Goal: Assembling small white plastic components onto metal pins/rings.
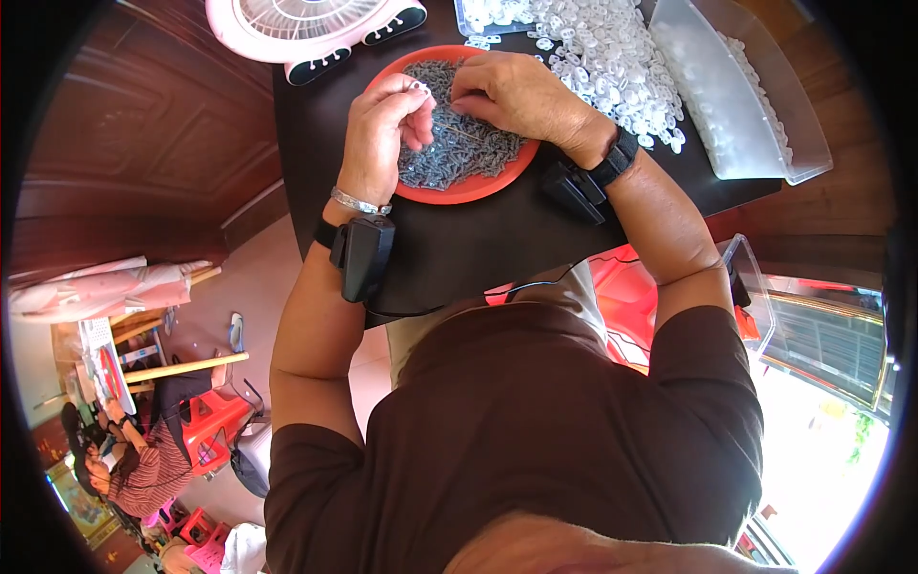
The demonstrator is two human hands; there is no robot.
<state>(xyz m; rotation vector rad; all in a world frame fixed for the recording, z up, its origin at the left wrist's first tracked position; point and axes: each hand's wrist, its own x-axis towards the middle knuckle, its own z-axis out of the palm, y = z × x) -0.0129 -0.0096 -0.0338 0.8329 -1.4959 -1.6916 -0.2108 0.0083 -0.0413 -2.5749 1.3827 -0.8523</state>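
My left hand (381, 124) is closed, with a small white plastic piece (419, 87) pinched between thumb and forefinger. It hovers above the left side of a round orange-red tray (469, 194). Heaped in that tray are many small grey screw-like pieces (459, 158). Over the tray's far right part, my right hand (516, 94) has its fingers bent down and drawn together near the grey pieces. Whatever those fingers hold, if anything, is hidden. Past the right hand spreads a pile of small white oval plastic pieces with holes (612, 62).
A translucent bin (722, 115) with more white pieces stands at the table's right. A pink fan (296, 24) is at the far left of the dark table (449, 253). A cable runs along the near edge. Another person (143, 469) sits at lower left near a red stool (212, 426).
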